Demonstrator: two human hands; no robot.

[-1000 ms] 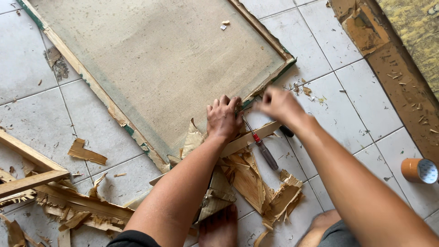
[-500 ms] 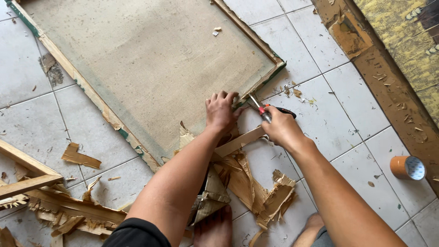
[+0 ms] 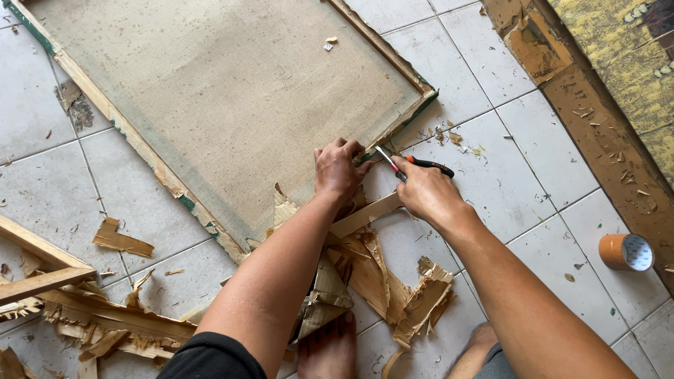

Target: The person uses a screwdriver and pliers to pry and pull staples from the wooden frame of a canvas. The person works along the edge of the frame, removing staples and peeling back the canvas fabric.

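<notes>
A large beige canvas (image 3: 232, 98) lies face down on the tiled floor, its wooden frame (image 3: 140, 144) torn and splintered. My left hand (image 3: 339, 168) grips the canvas edge near the lower right corner. Just to its right, my right hand (image 3: 421, 191) holds pliers (image 3: 421, 164) with red and black handles, their metal tip against that same edge. A loose wooden strip (image 3: 365, 215) lies under both hands.
Torn cardboard and wood scraps (image 3: 393, 288) lie by my bare feet (image 3: 330, 351). More broken frame pieces (image 3: 63, 295) sit at the left. A roll of brown tape (image 3: 625, 251) stands at the right, near a brown paper-covered panel (image 3: 590, 91).
My right hand picked the pliers up off the floor and brought them to the canvas edge beside my left hand. The view shifted slightly.
</notes>
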